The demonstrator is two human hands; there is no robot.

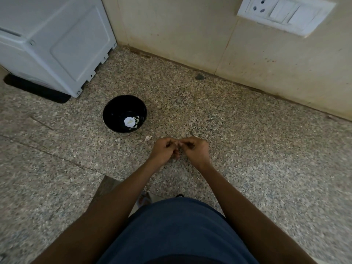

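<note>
My left hand (164,149) and my right hand (196,150) meet fingertip to fingertip just above the speckled stone counter (247,149). Both have curled fingers and pinch a small pale piece (179,144) between them; most of it is hidden by the fingers. A black bowl (114,109) stands to the left and a little farther away, with a few white peeled pieces (131,121) at its bottom. One small white scrap (148,138) lies on the counter between the bowl and my left hand.
A white appliance (57,40) on a black mat (36,90) fills the far left corner. A beige tiled wall (190,35) runs along the back, with a white socket and switch plate (285,14) at the upper right. My blue-clothed body (177,231) is at the counter's near edge.
</note>
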